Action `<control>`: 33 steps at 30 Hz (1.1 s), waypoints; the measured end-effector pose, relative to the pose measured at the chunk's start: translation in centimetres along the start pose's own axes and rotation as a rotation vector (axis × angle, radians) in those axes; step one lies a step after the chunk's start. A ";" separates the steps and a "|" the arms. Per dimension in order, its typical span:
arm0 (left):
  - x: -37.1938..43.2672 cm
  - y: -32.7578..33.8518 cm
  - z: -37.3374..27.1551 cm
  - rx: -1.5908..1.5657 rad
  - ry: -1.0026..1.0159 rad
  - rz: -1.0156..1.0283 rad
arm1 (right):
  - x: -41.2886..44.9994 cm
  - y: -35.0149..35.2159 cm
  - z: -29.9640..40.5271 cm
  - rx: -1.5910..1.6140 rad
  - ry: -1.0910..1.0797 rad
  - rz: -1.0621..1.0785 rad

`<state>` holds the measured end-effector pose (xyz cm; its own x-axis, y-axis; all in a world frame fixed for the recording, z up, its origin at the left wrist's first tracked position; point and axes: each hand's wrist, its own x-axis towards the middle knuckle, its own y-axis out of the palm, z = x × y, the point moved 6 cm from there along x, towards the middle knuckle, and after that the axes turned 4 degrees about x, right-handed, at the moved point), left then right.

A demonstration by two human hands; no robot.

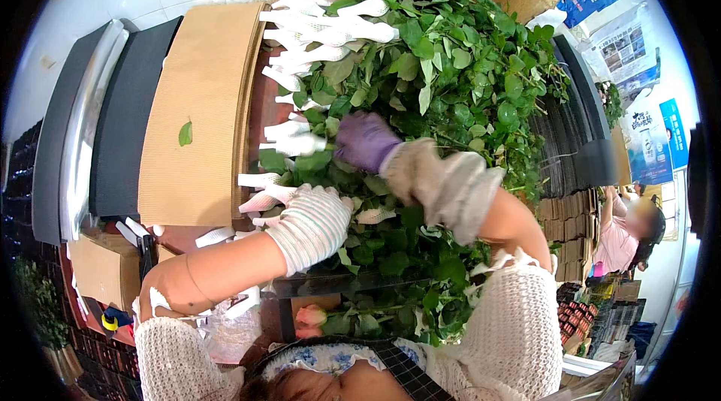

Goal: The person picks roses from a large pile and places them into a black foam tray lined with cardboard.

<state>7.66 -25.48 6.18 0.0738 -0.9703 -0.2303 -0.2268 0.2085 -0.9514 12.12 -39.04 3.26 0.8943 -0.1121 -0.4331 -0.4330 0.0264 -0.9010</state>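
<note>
My right hand (366, 142), in a purple glove and blurred, closes around the stem of a net-sleeved rose (304, 145) whose white-covered head points left. Nearer to me, my left hand (310, 226) wears a white glove with thin green stripes. It lies over stems beside a few sleeved rose heads (265, 198); its fingertips are partly lost among leaves, so its grip is unclear. Many more roses in white foam net sleeves (332, 32) are piled behind, heads left, with dense green foliage (450, 80) to the right. Another sleeved head (376, 215) lies right of my left hand.
Stacked corrugated cardboard sheets (194, 102) stand at left, a loose leaf (185, 134) on top. Black sheets (132, 119) lie beyond. Pink roses (311, 316) are close to my body. Dark stacked sheets (574, 114) border the foliage at right. A person (617, 232) is farther right.
</note>
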 end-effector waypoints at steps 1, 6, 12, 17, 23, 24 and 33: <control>-0.2 -0.2 0.3 -0.003 0.002 -0.038 | -1.6 -2.2 -1.1 0.093 -0.036 -0.147; 0.3 -2.8 1.6 -0.106 -0.015 0.086 | -16.7 -10.6 -13.9 0.960 0.269 -1.029; 0.0 -7.4 1.1 -0.013 0.003 -0.163 | -35.9 -15.9 -28.4 1.226 0.281 -1.907; -1.0 -9.2 3.5 0.184 -0.023 -0.276 | -46.1 -21.4 -32.2 1.086 0.580 -2.125; -1.9 -5.9 7.6 -0.458 0.020 -0.143 | -43.3 -29.0 -19.2 0.620 -0.188 -2.081; -2.3 -5.1 8.2 -0.740 -0.012 -0.076 | -41.5 -29.8 -15.4 0.398 -0.250 -1.998; -7.5 -7.4 13.2 -1.555 -0.186 0.106 | -33.8 -20.7 -21.2 0.953 0.199 -1.372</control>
<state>21.64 -18.14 12.25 0.0809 -0.9075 -0.4122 -0.9696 -0.1674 0.1782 -11.47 -56.86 37.10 0.4671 -0.6735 0.5728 0.8842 0.3513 -0.3080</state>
